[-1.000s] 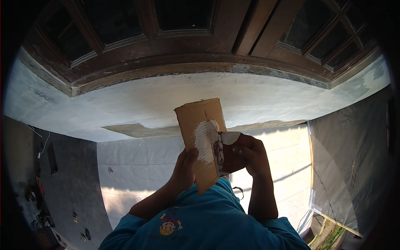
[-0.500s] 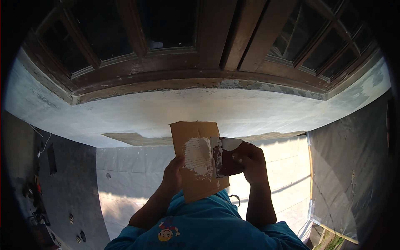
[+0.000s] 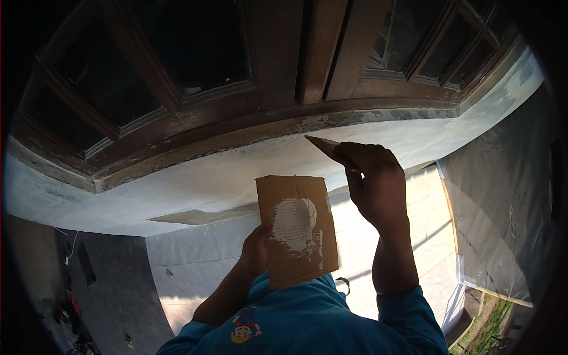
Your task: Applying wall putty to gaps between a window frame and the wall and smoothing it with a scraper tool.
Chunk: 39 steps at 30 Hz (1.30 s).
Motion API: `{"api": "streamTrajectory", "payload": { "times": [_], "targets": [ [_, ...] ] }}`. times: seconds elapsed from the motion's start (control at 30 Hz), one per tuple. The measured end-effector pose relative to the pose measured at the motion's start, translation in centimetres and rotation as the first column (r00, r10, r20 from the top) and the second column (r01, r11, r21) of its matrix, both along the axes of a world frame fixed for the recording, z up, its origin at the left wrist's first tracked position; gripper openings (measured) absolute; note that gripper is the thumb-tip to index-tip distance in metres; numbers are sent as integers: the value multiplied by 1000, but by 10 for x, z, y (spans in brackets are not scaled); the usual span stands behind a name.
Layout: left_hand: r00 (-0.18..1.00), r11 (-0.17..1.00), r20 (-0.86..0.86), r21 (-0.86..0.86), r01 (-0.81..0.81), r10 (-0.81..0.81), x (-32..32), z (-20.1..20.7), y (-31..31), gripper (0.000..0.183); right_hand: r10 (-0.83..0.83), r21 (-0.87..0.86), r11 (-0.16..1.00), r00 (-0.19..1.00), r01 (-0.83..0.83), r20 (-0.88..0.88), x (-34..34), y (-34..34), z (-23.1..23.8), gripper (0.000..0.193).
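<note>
My left hand [image 3: 257, 248] grips the left edge of a piece of brown cardboard [image 3: 296, 273] in front of my body. A patch of white putty [image 3: 289, 223] is smeared over its middle, thicker at the upper right. My right hand [image 3: 378, 184] is raised to the right of the cardboard, its fingers closed around a flat putty spreader [image 3: 321, 145]. The spreader, seen nearly edge-on, points up and left at the white wall [image 3: 231, 168], close under the window ledge. Whether its tip touches the wall I cannot tell.
Brown wooden windows [image 3: 278, 65] with glass panes stand above the wall. Their ledge [image 3: 231, 142] has worn, flaking paint. An unpainted grey patch [image 3: 195, 218] shows low on the wall. Pale floor [image 3: 201, 266] lies below, with dark sheeting [image 3: 491, 195] at the right.
My right hand has lifted the spreader off the putty on the cardboard and carried it up to the wall below the window. The cardboard has shifted slightly right, and the view has tilted.
</note>
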<state>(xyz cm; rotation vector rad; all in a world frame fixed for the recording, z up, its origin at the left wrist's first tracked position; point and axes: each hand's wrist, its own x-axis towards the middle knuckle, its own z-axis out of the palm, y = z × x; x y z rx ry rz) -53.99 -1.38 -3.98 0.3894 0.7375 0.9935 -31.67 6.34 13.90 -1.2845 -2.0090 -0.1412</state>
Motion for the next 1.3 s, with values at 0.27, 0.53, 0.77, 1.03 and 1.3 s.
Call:
{"api": "streamTrajectory", "payload": {
  "times": [0.27, 0.53, 0.77, 1.03, 1.3],
  "targets": [
    [954, 962, 126, 39, 269, -272, -37, 9, 30, 52, -112, 139, 987, 954, 75, 279, -35, 21, 5, 11],
    [926, 927, 43, 8, 375, -375, -53, 3, 41, 54, -137, -32, 987, 924, 159, 358, -64, 13, 2, 23],
    [912, 916, 85, 36, 400, -401, -59, 6, 51, 53, -176, 91, 983, 946, 157, 272, -62, -7, -3, 12],
    [916, 924, 123, 25, 383, -383, -54, 12, 54, 52, -239, 105, 970, 942, 220, 235, -53, 21, 2, 16],
    [919, 924, 105, 6, 383, -381, -51, 8, 56, 52, -147, 54, 989, 904, 136, 401, -71, 8, -3, 25]
  ]
}}
